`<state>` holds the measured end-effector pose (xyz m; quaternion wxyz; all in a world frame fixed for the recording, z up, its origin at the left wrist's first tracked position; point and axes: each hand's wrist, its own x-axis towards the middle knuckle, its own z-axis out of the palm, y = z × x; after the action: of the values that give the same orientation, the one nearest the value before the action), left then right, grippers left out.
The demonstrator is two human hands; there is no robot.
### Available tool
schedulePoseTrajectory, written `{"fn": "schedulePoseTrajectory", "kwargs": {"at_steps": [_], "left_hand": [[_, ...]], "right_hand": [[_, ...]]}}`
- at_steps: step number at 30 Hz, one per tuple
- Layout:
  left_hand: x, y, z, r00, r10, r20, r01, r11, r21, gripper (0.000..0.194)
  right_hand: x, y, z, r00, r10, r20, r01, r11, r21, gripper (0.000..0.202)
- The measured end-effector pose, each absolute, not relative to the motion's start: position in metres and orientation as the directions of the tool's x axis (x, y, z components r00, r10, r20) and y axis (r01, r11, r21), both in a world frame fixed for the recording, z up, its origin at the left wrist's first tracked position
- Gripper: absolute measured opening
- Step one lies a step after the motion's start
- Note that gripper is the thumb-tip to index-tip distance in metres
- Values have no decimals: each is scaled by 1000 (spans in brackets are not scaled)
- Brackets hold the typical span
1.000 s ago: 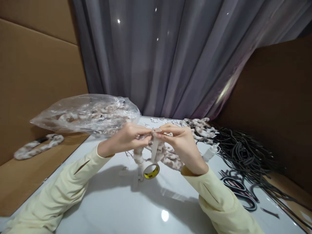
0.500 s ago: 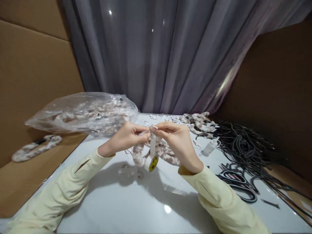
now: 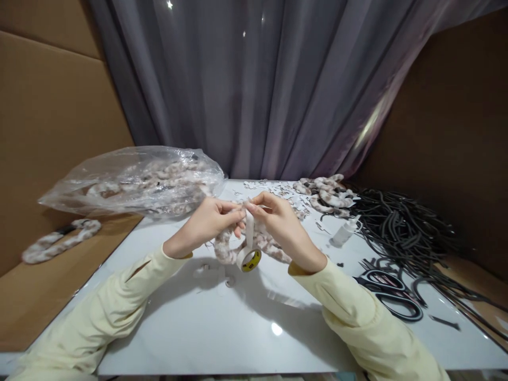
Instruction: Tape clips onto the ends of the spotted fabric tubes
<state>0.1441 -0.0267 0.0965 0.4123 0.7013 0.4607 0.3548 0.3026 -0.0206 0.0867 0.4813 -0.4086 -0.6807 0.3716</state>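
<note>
My left hand pinches one end of a fluffy white-and-brown piece above the middle of the white table. Close against it, my right hand has its thumb and forefinger closed on the white tape. From those fingertips a strip runs down to a tape roll with a yellow inner ring, which hangs over the table. The fluffy piece curves below my hands and is partly behind the tape. What exactly lies between the fingertips is too small to make out.
A clear plastic bag of fluffy pieces lies back left, one loose fluffy loop on cardboard. At right are fluffy loops, a white bottle, black cords and black-handled scissors. Paper scraps lie behind my hands.
The view has shifted slightly, showing the table's front edge. My hands have stayed together, the right one turned a little, and the hanging tape roll has swung slightly.
</note>
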Motion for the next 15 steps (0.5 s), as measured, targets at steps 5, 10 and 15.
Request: {"fn": "schedulePoseTrajectory", "kwargs": {"at_steps": [5, 10, 15], "left_hand": [[146, -26, 93, 329, 936, 121, 287, -221, 932, 30], [145, -22, 90, 319, 939, 132, 268, -222, 937, 30], [145, -20, 89, 263, 953, 149, 296, -227, 928, 31]], "right_hand": [[303, -18, 85, -178, 896, 406, 260, 441, -859, 16], [303, -22, 91, -115, 794, 597, 365, 593, -718, 7], [305, -30, 100, -219, 801, 558, 207, 597, -776, 6]]}}
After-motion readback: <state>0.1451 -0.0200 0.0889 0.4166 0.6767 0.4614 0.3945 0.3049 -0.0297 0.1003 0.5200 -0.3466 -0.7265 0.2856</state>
